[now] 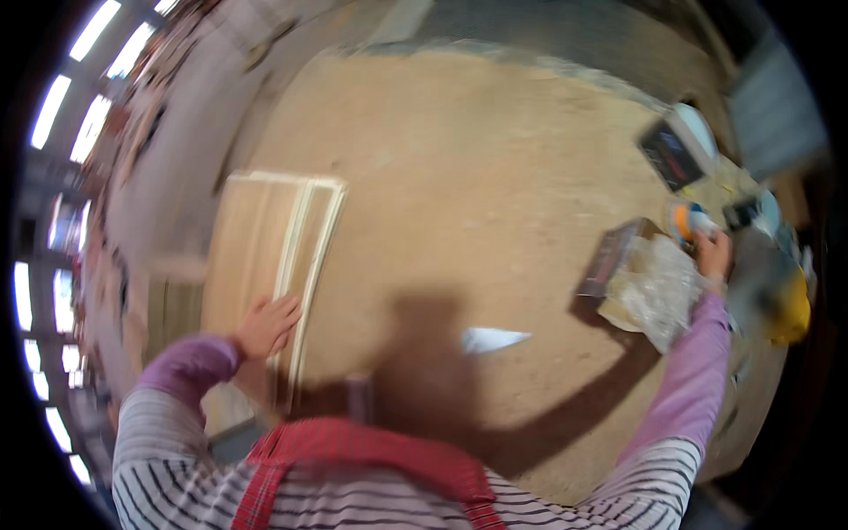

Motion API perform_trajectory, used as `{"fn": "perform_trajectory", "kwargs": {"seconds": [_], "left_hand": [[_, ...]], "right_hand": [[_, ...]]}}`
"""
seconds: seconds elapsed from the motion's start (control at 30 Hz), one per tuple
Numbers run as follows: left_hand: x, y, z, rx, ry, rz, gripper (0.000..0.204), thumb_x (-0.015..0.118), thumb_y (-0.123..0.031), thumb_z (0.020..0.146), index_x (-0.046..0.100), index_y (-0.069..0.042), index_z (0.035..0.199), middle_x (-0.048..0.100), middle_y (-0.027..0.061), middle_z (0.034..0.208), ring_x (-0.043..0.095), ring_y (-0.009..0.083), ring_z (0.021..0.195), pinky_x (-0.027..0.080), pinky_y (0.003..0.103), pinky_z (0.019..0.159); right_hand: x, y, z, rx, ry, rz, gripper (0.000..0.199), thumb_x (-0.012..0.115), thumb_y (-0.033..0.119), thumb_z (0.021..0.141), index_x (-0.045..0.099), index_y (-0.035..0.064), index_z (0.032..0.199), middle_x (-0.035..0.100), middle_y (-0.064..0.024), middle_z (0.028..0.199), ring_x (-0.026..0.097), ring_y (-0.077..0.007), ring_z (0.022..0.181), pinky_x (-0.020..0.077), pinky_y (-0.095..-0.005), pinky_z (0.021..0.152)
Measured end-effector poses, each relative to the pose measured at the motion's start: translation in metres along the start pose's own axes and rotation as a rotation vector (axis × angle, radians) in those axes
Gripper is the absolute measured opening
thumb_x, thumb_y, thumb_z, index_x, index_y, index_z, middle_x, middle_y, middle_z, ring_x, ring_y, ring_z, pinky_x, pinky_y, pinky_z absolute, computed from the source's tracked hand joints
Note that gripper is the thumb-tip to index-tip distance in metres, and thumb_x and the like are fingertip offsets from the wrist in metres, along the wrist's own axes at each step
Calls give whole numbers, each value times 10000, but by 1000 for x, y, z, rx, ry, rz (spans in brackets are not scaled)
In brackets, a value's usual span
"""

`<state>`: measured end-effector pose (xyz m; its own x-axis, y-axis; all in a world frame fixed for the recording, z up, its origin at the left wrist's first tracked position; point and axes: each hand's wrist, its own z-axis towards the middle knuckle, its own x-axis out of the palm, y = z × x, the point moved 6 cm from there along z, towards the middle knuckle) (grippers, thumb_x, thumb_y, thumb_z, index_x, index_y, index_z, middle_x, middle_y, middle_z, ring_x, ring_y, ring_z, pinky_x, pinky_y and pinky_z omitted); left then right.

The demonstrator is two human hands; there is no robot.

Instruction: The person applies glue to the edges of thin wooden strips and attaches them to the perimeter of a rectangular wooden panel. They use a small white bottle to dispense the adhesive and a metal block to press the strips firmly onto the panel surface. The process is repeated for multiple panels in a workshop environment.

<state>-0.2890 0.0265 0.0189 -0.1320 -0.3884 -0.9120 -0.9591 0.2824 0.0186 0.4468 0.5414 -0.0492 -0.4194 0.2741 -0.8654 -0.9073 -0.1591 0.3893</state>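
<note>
Boards of pale wood lie in a stack at the left edge of the table, their light long edges showing side by side toward the middle. Your left hand rests on them near their lower end, flattened, fingers extended together across those pale edges; it lies on top without gripping. Your right hand reaches out to the right edge of the table, fingers bent at a small white object. Blur hides the fingertips, so you cannot tell whether they have hold of it or only touch it. Just beside that object, on its left, sits a rounded orange-and-blue item.

Nearer the table's middle, to the left of your right wrist, stands an open carton, with crumpled clear plastic spilling over its near side. Toward the far right corner there is a dark box, tilted in your view, with a pale round thing behind it. A yellow item shows beyond your right forearm, at the right edge. Between your two arms, toward the near edge, a pointed white scrap lies alone on the table, close to your shadow. Bright windows line the far left of the room.
</note>
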Motion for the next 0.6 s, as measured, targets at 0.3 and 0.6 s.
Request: {"fn": "perform_trajectory", "kwargs": {"seconds": [0.3, 0.6], "left_hand": [[0, 8, -5, 82, -278, -153, 556, 558, -156, 790, 477, -124, 1338, 429, 101, 1427, 414, 216, 1313, 309, 441, 1014], [-9, 7, 3, 89, -239, -332, 541, 634, -107, 745, 512, -116, 1272, 458, 103, 1377, 419, 236, 1299, 307, 442, 1011]], "right_hand": [[-116, 121, -6, 26, -120, 853, 346, 538, 262, 964, 517, -1, 1188, 597, -91, 1129, 566, -178, 1025, 454, -300, 882], [44, 483, -275, 297, 298, 1264, 383, 527, 227, 985, 437, 38, 1306, 553, -84, 1219, 559, -161, 1046, 477, -336, 900]]}}
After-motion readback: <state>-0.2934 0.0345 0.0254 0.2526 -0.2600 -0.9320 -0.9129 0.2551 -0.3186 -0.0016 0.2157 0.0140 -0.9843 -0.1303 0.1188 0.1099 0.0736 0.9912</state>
